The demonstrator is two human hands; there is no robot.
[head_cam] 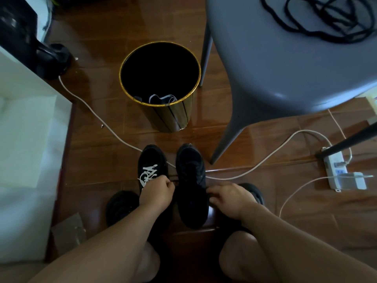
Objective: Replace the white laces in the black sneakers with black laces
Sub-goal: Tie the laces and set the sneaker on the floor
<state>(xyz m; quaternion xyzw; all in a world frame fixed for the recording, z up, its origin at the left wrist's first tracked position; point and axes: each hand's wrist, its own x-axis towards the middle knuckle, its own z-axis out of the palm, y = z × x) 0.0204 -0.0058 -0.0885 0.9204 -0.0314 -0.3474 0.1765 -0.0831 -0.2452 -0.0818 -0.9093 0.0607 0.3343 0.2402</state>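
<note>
Two black sneakers stand side by side on the brown floor, toes pointing away from the person. The left sneaker point(152, 166) has a white lace point(148, 174) criss-crossed over its front. The right sneaker point(191, 184) is all dark on top, and it is too dark to tell if a lace is in it. The left hand point(157, 193) is over the back part of the left sneaker with its fingers curled in, right at the end of the white lace, but it is hard to see if it pinches the lace or only touches it. The right hand point(228, 198) is just beside the right sneaker, its fingers bent toward the shoe's side. Whether it holds anything cannot be seen. Past the sneakers stands a round bin point(163, 111) with a gold rim, and a bit of white lace point(163, 99) lies down inside it. To the right is a grey chair point(285, 64), and a pile of black laces point(326, 19) lies loose on its seat, well apart from the sneakers. A white cable point(102, 119) runs over the floor and goes under the sneakers to a white power strip point(336, 170) on the right. The person's bare knees show at the bottom.
</note>
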